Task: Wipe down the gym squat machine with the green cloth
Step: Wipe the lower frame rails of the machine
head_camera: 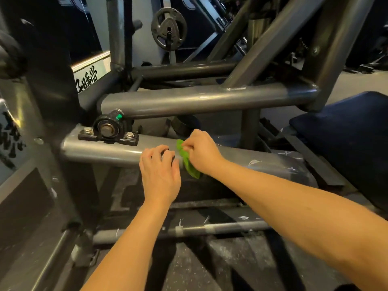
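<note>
Speckled dark floor (pixel 210 269) lay nearest, under two bare forearms. The left hand (pixel 160 164) rested on the squat machine's lower grey tube (pixel 100 149), fingers loosely bent, slightly apart, holding nothing. Just beside it the right hand (pixel 202 152) held the one green cloth (pixel 189 164), fingers clamped on it, cloth draped against that tube. Beyond sat one bolted bearing block (pixel 108 130), one navy pad (pixel 346 133), and farthest, one weight plate (pixel 169 28) in the dim gym.

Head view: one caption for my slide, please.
Right hand pinches green cloth on grey frame tube; left hand alongside.
</note>
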{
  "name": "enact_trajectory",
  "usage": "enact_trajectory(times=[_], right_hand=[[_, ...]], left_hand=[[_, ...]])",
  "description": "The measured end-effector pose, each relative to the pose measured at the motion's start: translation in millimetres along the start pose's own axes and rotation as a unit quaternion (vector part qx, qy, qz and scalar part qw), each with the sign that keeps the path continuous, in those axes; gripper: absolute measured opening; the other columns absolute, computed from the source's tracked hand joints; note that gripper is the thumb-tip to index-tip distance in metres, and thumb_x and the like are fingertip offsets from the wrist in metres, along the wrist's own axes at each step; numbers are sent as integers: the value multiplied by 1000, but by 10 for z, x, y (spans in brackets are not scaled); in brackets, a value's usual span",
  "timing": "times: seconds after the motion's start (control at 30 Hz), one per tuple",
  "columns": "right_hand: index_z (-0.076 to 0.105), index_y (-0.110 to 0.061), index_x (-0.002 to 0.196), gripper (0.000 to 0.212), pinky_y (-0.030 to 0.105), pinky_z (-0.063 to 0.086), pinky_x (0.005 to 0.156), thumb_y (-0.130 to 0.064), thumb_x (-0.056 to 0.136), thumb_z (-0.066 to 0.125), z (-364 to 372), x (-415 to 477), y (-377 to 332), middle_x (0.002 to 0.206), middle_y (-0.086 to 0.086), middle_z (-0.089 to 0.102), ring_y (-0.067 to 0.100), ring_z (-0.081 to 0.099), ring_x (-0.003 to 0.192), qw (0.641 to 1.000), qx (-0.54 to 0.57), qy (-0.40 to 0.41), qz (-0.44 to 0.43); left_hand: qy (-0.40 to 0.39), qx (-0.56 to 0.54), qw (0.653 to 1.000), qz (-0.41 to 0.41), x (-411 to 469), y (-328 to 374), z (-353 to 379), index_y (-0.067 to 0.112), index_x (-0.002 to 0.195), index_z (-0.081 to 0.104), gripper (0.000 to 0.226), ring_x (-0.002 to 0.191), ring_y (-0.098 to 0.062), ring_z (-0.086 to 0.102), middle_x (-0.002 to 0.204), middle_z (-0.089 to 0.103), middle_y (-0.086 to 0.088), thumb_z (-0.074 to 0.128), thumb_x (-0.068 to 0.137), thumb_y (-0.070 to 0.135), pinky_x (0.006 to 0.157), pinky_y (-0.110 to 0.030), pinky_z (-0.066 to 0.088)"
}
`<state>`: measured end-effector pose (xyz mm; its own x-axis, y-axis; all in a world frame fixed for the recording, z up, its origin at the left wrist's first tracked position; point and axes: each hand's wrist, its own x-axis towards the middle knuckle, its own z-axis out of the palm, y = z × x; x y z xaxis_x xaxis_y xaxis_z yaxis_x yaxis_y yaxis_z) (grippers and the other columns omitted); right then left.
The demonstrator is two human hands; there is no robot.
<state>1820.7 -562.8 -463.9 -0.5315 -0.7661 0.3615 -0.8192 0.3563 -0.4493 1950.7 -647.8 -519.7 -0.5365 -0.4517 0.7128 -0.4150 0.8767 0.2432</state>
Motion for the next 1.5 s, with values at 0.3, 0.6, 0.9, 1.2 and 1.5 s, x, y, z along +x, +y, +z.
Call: enact_trajectory(times=[0.3, 0.6, 0.9, 1.2, 1.5], right_hand=[[57, -38, 141, 40, 45, 37, 112, -44, 107, 37, -377, -223, 948, 140, 3, 62, 31, 57, 127, 986, -63, -94, 118], [41, -25, 154, 47, 37, 29, 117, -38, 110, 32, -184, 338, 115, 160, 2, 40, 26, 39, 145, 977, -39, -209, 25], [59, -5, 121, 41, 47, 45, 96, -23, 110, 25, -543, -110, 1365, 131, 26, 59, 41, 57, 113, 950, -206, -183, 146], [48, -7, 140, 40, 46, 37, 102, -17, 102, 37, -103, -290, 585, 135, 17, 57, 36, 53, 119, 985, -165, -36, 26], [56, -5, 142, 52, 49, 43, 109, -15, 92, 60, -241, -1196, 1464, 144, 17, 56, 37, 55, 132, 968, -224, 100, -53]], left_hand=[[-46, 51, 997, -46, 87, 200, -54, 15, 110, 61, 18, 116, -29, 47, 121, 56, -6, 59, 96, 27, 110, -50, 35], [-72, 67, 994, -40, 124, 336, -17, 21, 121, 62, 27, 119, -25, 50, 126, 58, -1, 62, 96, 31, 104, -44, 36], [-95, 40, 994, -21, 168, 497, 179, 23, 116, 59, 21, 117, -25, 45, 122, 55, 0, 54, 98, 35, 106, -43, 29], [-77, 16, 997, -22, 150, 427, 257, 21, 115, 59, 20, 117, -26, 45, 122, 56, -1, 57, 97, 31, 104, -46, 30], [-96, 4, 995, 7, 56, 717, 346, 22, 112, 61, 16, 113, -25, 47, 117, 57, 1, 59, 97, 27, 102, -44, 32]])
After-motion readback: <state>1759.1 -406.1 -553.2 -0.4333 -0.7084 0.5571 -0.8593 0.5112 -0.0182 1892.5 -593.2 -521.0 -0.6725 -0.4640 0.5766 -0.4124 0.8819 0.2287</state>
